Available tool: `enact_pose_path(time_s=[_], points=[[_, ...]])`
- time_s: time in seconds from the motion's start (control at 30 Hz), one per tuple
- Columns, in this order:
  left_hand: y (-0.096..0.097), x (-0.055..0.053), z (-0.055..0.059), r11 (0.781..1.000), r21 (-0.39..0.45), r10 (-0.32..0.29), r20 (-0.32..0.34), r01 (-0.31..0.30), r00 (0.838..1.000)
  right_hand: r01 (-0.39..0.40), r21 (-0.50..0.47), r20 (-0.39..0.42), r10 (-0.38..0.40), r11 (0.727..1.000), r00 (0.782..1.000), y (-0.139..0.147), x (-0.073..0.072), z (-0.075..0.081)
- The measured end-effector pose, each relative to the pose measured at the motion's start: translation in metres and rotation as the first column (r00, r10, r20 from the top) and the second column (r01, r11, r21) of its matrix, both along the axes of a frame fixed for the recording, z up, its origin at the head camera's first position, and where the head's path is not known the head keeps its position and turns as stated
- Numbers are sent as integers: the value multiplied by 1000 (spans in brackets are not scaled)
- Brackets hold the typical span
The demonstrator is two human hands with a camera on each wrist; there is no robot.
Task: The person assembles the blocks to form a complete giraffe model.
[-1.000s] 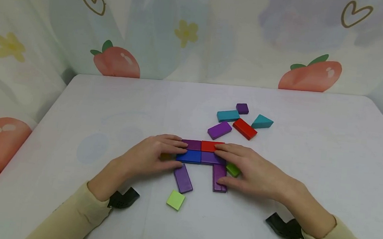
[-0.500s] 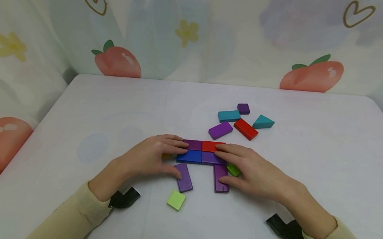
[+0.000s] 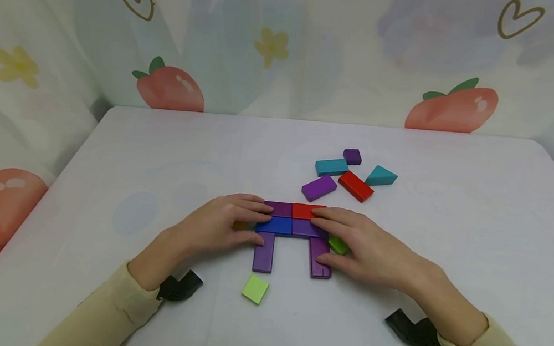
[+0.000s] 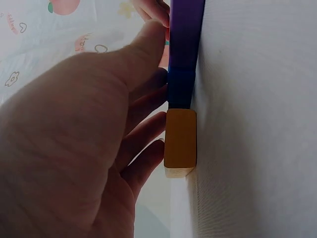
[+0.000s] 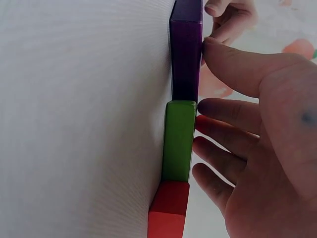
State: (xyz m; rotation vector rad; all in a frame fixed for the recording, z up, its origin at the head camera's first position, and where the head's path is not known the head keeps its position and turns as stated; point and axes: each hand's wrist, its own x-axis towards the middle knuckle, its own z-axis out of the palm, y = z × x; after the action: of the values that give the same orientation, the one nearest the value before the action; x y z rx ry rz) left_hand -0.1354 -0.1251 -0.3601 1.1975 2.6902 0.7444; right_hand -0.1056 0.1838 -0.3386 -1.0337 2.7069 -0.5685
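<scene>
Flat wooden blocks lie joined on the white table: purple (image 3: 281,209) and red (image 3: 301,211) in the upper row, blue (image 3: 274,225) and violet (image 3: 304,229) below. Two purple blocks, left (image 3: 263,258) and right (image 3: 316,252), extend down like legs. My left hand (image 3: 222,220) rests its fingertips on the row's left end, thumb touching the left leg's top. My right hand (image 3: 372,243) lies over the right end, thumb on the right leg. An orange block (image 4: 181,139) sits under my left fingers. Beneath my right hand is a green block (image 5: 179,141), with a red block (image 5: 168,210) beyond.
Beyond the row lie loose blocks: purple (image 3: 319,188), red (image 3: 355,186), teal (image 3: 331,167), a teal triangle (image 3: 381,176) and a small dark purple one (image 3: 352,157). A lime square block (image 3: 255,289) sits just below the left leg.
The left purple leg has turned from slanted to straight and slid up against the blue block, moved by my left thumb. My right hand stays in place.
</scene>
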Motion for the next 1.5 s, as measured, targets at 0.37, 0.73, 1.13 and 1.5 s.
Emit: enact_pose_path(time_s=[0.37,0.73,1.13,1.5], points=[[2,3,3,999,-43,27,-17,-28,999,17,-5,-7,-17,1000,1000,-3,-1,0],[3,3,2,999,-33,21,-5,-21,1000,-1,-7,-9,1,1000,1000,-1,-1,-1],[2,3,1,999,-30,24,-8,-24,1000,33,-43,-44,-34,999,998,-5,-2,-5],[2,2,1,1000,-22,18,-8,-18,1000,4,-52,-61,-7,999,998,-4,-2,-6]])
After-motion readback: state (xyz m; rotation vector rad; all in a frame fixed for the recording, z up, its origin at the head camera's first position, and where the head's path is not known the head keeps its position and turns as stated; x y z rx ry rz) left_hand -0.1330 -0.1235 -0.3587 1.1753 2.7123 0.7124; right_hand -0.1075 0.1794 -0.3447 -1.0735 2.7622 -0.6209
